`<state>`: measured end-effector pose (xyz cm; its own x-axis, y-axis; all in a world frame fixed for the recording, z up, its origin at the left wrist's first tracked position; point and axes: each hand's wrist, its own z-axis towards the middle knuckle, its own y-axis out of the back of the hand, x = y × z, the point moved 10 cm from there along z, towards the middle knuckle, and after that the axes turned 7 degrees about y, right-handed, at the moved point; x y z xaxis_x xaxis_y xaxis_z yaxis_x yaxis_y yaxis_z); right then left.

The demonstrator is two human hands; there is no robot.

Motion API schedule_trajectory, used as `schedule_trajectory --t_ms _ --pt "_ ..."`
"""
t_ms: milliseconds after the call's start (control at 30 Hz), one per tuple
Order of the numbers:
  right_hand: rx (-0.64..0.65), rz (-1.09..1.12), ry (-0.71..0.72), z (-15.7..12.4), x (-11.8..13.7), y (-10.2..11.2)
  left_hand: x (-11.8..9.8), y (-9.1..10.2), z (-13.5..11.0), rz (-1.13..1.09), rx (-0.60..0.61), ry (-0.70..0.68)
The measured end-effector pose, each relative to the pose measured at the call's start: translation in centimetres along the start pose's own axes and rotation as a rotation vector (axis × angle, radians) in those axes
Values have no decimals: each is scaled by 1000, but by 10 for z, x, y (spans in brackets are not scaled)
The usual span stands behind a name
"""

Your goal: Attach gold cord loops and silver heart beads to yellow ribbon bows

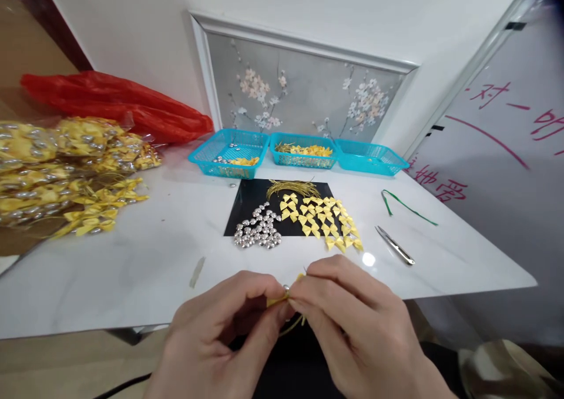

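Note:
My left hand [224, 328] and my right hand [356, 322] meet at the near edge of the table, fingertips pinched together. Between them is a yellow ribbon bow [276, 300], mostly covered by the fingers, with a small silver bead [286, 288] against it. A gold cord [291, 327] loops down below the fingertips; which hand grips it I cannot tell. Beyond the hands, a black mat [247, 196] bears a heap of silver beads [259, 228], rows of yellow bows [326, 217] and a bundle of gold cords [293, 188]. Some beads and bows spill past its front edge.
Three blue baskets [207, 167] line the back; the left and middle ones hold bows. Thread snips [394, 246] and a green tie [408, 209] lie right. Bagged bow-and-bead pieces [88, 146] and red mesh [118, 102] crowd the left. A whiteboard [497, 146] stands right.

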<state>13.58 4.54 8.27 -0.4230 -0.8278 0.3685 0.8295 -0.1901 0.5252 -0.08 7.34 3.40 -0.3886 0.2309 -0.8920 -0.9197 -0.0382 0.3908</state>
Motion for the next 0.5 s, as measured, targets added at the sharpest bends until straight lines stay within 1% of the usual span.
schedule_trajectory --t_ms 100,167,333,433,500 --pt "26 -9 34 3 1 -1 3 -5 1 -36 70 37" --pt "31 -10 46 4 1 -1 8 -9 2 -107 126 92" --pt "19 37 43 6 0 -1 21 -19 5 -451 249 308" --pt "10 44 51 7 0 0 23 -22 4 -498 296 365" --pt "6 48 54 7 0 1 24 -22 3 -499 308 378"
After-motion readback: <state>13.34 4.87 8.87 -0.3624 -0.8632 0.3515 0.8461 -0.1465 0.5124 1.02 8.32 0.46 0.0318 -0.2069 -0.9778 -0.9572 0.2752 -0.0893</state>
